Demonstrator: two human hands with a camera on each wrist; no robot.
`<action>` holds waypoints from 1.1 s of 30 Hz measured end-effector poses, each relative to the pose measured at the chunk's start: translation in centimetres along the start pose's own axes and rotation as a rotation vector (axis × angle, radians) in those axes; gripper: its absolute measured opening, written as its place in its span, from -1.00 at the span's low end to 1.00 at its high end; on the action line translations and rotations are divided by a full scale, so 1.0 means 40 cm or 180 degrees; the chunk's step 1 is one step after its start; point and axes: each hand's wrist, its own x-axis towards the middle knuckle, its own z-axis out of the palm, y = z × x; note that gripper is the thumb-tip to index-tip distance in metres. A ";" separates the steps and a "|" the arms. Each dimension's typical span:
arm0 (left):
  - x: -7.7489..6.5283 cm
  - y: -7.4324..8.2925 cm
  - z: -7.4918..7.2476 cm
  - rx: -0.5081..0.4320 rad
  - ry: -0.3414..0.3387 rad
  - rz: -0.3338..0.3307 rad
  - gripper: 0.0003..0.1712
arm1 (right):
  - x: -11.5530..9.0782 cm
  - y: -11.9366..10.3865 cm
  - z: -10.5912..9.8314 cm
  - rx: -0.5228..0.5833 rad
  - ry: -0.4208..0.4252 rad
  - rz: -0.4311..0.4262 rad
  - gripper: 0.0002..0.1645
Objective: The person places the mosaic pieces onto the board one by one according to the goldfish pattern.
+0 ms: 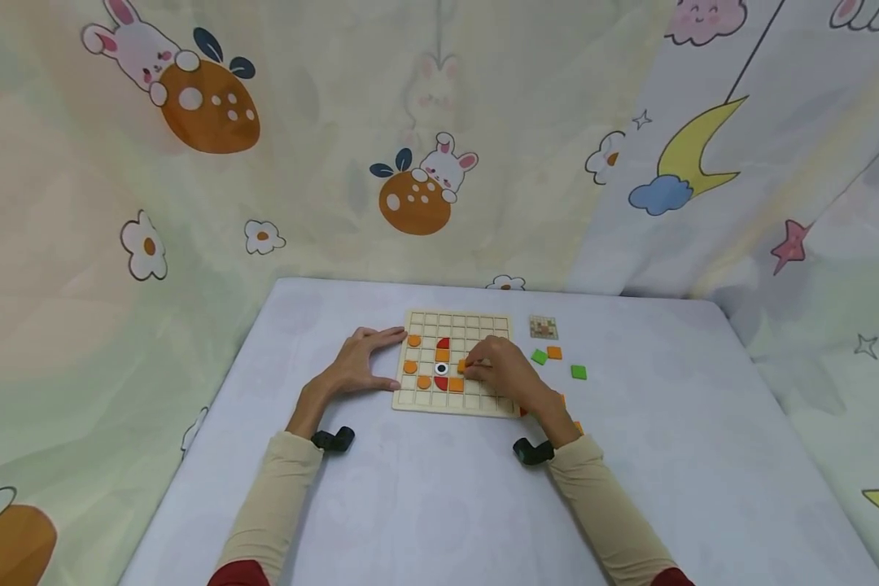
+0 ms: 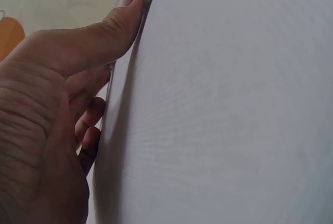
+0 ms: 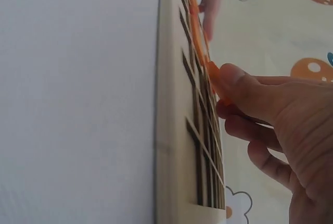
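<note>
Pinches orange piece (image 3: 215,79) in right grip (image 1: 509,372) — likely light, stiff, best held by edges — and rests spread left grip (image 1: 355,360) against board (image 1: 476,333).

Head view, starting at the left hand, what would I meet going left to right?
Left hand, farthest orange circle, black-and-white circle, orange piece pinched by the right hand, right hand itself, rightmost green square.

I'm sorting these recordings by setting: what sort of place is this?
Probably a makeshift indoor recording booth: cartoon-printed fabric hangs behind and beside a white-covered table, and a black device is worn near each hand.
</note>
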 end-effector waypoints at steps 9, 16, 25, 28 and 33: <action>-0.001 0.002 0.001 -0.0009 0.0003 -0.0020 0.18 | 0.005 -0.007 0.023 -0.0319 0.0053 -0.0277 -0.92; -0.002 0.003 0.000 0.0038 0.0041 0.0015 0.17 | -0.003 -0.008 0.023 -0.0405 0.0091 -0.0264 -0.90; -0.005 0.008 -0.003 0.0011 0.0039 0.0007 0.17 | 0.002 -0.022 0.025 -0.0146 -0.0072 -0.0328 -0.83; -0.004 0.008 -0.002 0.0000 0.0054 0.0041 0.17 | 0.006 -0.029 0.024 -0.0215 -0.0089 -0.0305 -0.83; -0.003 0.003 0.000 0.0014 0.0081 0.0055 0.18 | 0.016 -0.035 0.022 -0.0324 -0.0142 -0.0319 -0.86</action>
